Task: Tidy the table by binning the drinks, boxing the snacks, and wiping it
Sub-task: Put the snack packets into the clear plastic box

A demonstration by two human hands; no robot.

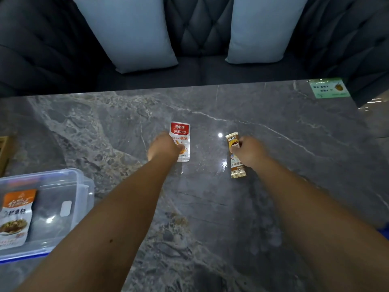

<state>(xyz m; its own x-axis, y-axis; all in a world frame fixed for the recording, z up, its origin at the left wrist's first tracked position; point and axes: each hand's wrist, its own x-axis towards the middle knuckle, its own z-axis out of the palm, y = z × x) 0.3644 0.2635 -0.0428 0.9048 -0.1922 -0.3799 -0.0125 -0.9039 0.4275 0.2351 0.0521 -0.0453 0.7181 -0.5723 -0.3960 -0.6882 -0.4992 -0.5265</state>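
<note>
A red and white snack packet (pixel 181 132) lies flat in the middle of the grey marble table (pixel 273 197). My left hand (pixel 163 147) rests on its left edge, fingers closed onto it. To the right lies a brown and gold snack bar (pixel 237 165), lengthwise away from me. My right hand (pixel 251 152) is on its upper half, fingers pinching the wrapper. At the near left stands a clear plastic box (pixel 69 186) with blue clips, and an orange and white snack packet (pixel 15 218) lies inside it.
A green card (pixel 329 88) lies at the table's far right corner. Beyond the far edge is a dark quilted sofa (pixel 200 28) with two pale blue cushions (pixel 128 32). A wooden object (pixel 4 152) shows at the left edge.
</note>
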